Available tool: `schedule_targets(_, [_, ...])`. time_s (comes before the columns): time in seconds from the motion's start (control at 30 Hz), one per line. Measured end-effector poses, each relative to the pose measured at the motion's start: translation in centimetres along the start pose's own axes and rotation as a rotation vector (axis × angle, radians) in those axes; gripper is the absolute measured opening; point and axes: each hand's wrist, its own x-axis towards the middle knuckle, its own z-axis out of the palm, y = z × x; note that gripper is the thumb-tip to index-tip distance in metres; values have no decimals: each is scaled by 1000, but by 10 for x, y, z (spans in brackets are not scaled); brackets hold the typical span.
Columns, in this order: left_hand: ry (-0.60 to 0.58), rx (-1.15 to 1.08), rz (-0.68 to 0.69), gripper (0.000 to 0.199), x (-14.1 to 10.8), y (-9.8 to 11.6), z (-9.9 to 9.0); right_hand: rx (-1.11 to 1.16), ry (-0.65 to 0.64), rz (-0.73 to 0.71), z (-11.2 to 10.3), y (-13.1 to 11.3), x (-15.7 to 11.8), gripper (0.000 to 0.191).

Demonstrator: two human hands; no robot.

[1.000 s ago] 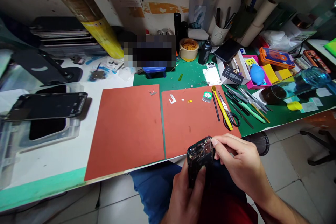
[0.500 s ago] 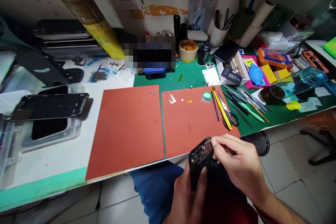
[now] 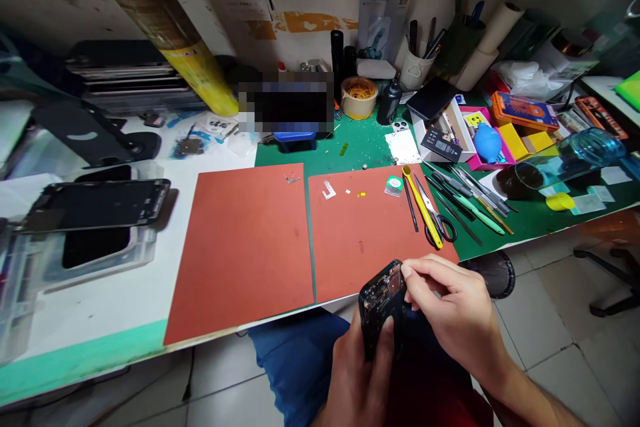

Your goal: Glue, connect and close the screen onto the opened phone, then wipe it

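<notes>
An opened phone (image 3: 384, 303), its inner parts showing, is tilted upright above my lap at the mats' front edge. My left hand (image 3: 361, 363) is wrapped round its lower part, thumb across the open side. At the phone's upper right corner, my right hand (image 3: 443, 293) has thumb and index finger pinched together; whatever may be between the fingertips is too small to make out. Beyond the phone lies the right red mat (image 3: 345, 247), with small pieces, a yellow tool (image 3: 425, 213) and scissors (image 3: 433, 211) on it.
Another red mat (image 3: 245, 253) lies to the left. Phone parts (image 3: 100, 203) rest on a plastic case at the far left. Slim tools (image 3: 470, 200), a glass bottle (image 3: 560, 160) and small boxes stand or lie at the right. A spray can (image 3: 170, 33) leans at the back left.
The view has shifted very slightly. Both hands and the phone keep nearly the same pose.
</notes>
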Motion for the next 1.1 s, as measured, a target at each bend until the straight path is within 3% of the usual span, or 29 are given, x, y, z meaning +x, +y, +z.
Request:
schedule_targets(0.17, [9,-5,-20,46,0,-2,-2,-1,2,-3,2,0,-1,27])
schedule_targets(0.37, [200,-18,-75,48,-13,-24,-4,50,-96,11,-3,-1,0,29])
schedule_targets(0.53, [14,-103,-42,44,-4,-16,-1,20,-92,-16,-5,-1,-2,27])
schedule_targets(0.7, [92,-40,39,44,-5,-15,9,-95,-11,-59,-5,-5,-5,24])
schedule_targets(1.1, [161,224,124,45,-16,-43,21,-238,-53,-134,-12,-16,1,30])
